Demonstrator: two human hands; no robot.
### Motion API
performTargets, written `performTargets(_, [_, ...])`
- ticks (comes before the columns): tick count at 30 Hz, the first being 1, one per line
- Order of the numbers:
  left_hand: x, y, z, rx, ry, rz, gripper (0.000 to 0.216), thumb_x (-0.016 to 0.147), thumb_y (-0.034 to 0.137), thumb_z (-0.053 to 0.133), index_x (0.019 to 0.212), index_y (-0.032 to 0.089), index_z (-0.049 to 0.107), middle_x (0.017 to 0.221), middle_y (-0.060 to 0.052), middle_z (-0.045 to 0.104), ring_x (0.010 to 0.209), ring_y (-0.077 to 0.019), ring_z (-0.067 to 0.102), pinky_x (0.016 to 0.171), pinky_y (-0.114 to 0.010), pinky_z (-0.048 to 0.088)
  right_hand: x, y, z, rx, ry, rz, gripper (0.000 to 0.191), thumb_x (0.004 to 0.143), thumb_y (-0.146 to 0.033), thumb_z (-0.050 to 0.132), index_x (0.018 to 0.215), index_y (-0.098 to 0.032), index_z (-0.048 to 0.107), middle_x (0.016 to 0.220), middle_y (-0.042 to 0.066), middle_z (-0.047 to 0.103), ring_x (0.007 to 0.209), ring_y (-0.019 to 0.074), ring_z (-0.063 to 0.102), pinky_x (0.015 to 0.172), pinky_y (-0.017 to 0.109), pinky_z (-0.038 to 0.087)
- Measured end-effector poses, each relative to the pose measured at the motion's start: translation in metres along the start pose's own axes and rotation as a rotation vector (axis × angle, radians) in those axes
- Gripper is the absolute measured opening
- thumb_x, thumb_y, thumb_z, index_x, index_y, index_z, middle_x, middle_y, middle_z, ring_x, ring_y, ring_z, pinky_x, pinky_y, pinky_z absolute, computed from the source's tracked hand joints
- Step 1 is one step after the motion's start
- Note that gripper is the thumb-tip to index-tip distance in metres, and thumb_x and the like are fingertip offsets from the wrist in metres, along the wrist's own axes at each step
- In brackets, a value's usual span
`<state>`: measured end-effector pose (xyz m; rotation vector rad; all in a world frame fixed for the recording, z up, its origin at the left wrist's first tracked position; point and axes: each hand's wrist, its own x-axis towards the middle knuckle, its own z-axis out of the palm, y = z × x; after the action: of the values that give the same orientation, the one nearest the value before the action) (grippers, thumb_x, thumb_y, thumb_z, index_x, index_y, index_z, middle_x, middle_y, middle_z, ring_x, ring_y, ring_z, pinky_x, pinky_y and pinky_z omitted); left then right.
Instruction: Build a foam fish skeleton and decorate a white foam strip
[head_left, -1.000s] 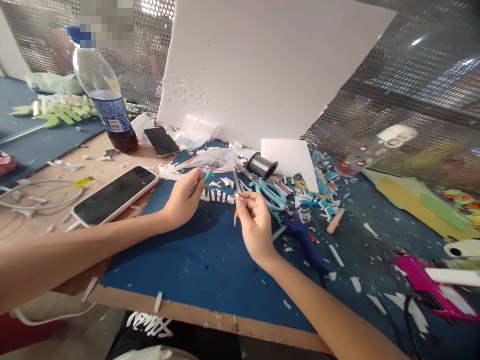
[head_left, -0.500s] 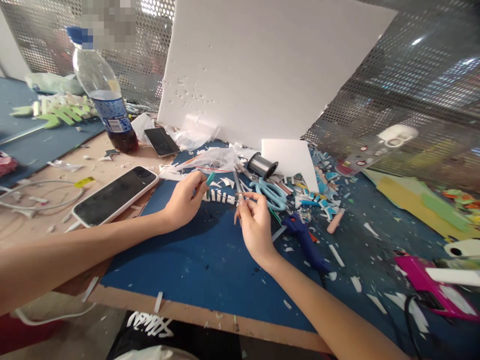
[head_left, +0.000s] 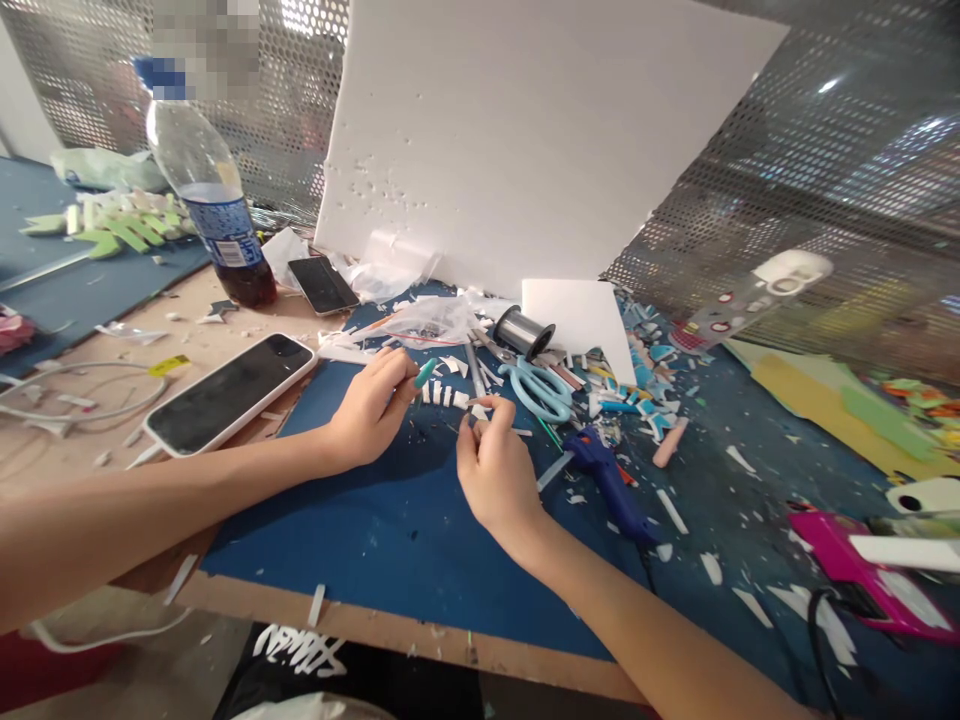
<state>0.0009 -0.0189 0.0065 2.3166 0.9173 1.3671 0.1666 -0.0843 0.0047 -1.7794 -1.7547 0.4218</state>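
Though short, teal piece (head_left: 425,373) aslant rightward

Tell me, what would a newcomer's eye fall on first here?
Probably the big white board, standing at the back in front of a metal mesh. Next, the left hand and right hand over the blue mat, near a row of small white pieces. Then the tall bottle of dark drink, towards the back left.

The lone head camera looks forward and down at close range over the worktop (head_left: 390,560) in front of the white board (head_left: 525,140).
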Motion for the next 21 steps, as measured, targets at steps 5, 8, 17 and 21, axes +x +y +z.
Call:
performTargets(5, [0.0,0.002,0.0,0.011,-0.003,0.098,0.022,0.094,0.017,0.035,0.073,0.021,0.034,0.067,0.0,0.041,0.063,-0.0154,0.037,0.059,-0.028,0.034,-0.01,-0.011,-0.002,-0.248,0.048,-0.107,0.022,0.086,-0.025,0.045,0.106,-0.014,0.045,0.049,-0.001,0.049,0.037,0.0133,0.04,0.043,0.026,0.017])
performTargets(8, [-0.001,0.002,0.0,-0.017,-0.04,0.145,0.02,0.093,0.017,0.034,0.074,0.021,0.035,0.067,-0.001,0.044,0.063,-0.0163,0.039,0.06,-0.029,0.036,-0.006,-0.012,-0.011,-0.299,0.089,-0.154,0.016,0.087,-0.024,0.042,0.098,-0.015,0.048,0.053,0.002,0.052,0.041,0.0149,0.044,0.043,0.027,0.02])
performTargets(17, [-0.001,0.003,-0.002,-0.02,-0.137,0.243,0.019,0.095,0.019,0.031,0.077,0.021,0.039,0.07,-0.004,0.049,0.067,-0.0182,0.04,0.063,-0.03,0.038,0.052,0.023,-0.073,-0.23,0.167,-0.15,0.004,0.078,-0.019,0.052,0.081,-0.019,0.051,0.075,0.008,0.061,0.076,0.0226,0.056,0.068,0.035,0.044])
performTargets(21, [-0.001,0.003,-0.001,-0.002,-0.131,0.263,0.02,0.096,0.018,0.03,0.078,0.02,0.038,0.07,-0.003,0.047,0.066,-0.0176,0.039,0.062,-0.03,0.038,0.06,0.037,-0.078,-0.543,0.189,-0.19,0.021,0.072,-0.023,0.062,0.089,-0.015,0.052,0.091,0.015,0.06,0.093,0.0312,0.052,0.08,0.043,0.043])
